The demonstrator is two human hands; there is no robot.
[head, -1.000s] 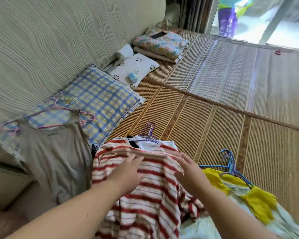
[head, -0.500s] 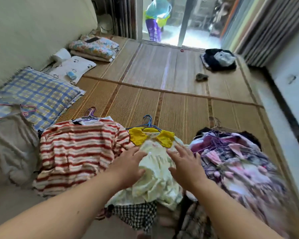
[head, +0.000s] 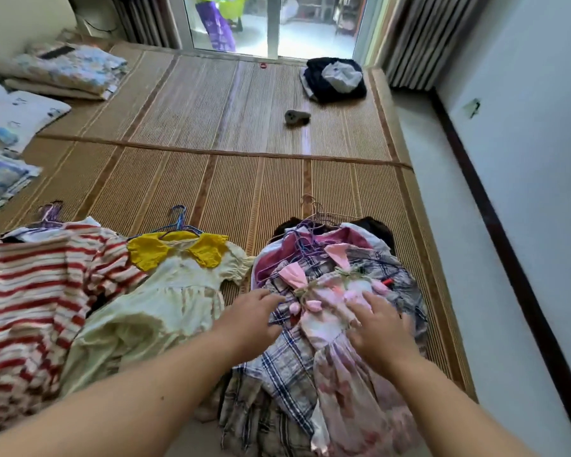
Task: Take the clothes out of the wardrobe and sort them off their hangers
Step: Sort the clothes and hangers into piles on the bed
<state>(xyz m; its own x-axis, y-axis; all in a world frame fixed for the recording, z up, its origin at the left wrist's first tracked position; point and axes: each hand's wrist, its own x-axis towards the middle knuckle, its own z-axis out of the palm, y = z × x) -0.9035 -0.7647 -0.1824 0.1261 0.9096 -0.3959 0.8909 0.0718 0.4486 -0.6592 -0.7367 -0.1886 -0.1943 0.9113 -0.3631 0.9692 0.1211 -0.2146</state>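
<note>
Shifting to the right pile (head: 287, 367): your left hand (head: 251, 319) and right hand (head: 381, 328) lie flat on it, gripping nothing; unhanging not started.

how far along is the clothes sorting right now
Done: clothes lie out in three heaps on the woven straw mat. In hand: the left hand and right hand lie open on the plaid pile, the right on the pink floral dress topping it. Left: nearly everything; the red-and-white striped top, the pale yellow dress with mustard collar and that pile show wire hangers at their necks.
</note>
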